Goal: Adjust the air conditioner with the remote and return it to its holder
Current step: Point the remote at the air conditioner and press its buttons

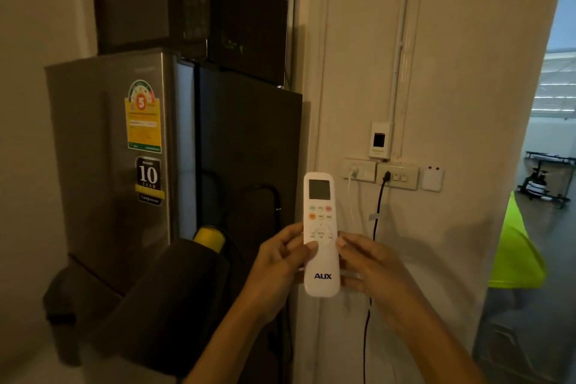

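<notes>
Both hands clasp the white remote (321, 234) upright before the wall — left hand (280, 262) with its thumb pressed on the buttons, right hand (371, 268) pinching the opposite edge — beside the grey fridge (106, 165).

white remote (321, 237), grey fridge (106, 165), black microwave (187, 0)

Both forearms rise from the bottom edge of the view and converge toward centre. Left hand (282, 262) — fingers curled around the left side of the remote (321, 240), thumb laid across its front on the round button pad. Right hand (367, 265) — fingers wrapped behind the right side, thumb tip touching the right edge. Wrists straight, remote upright between the hands.
</notes>
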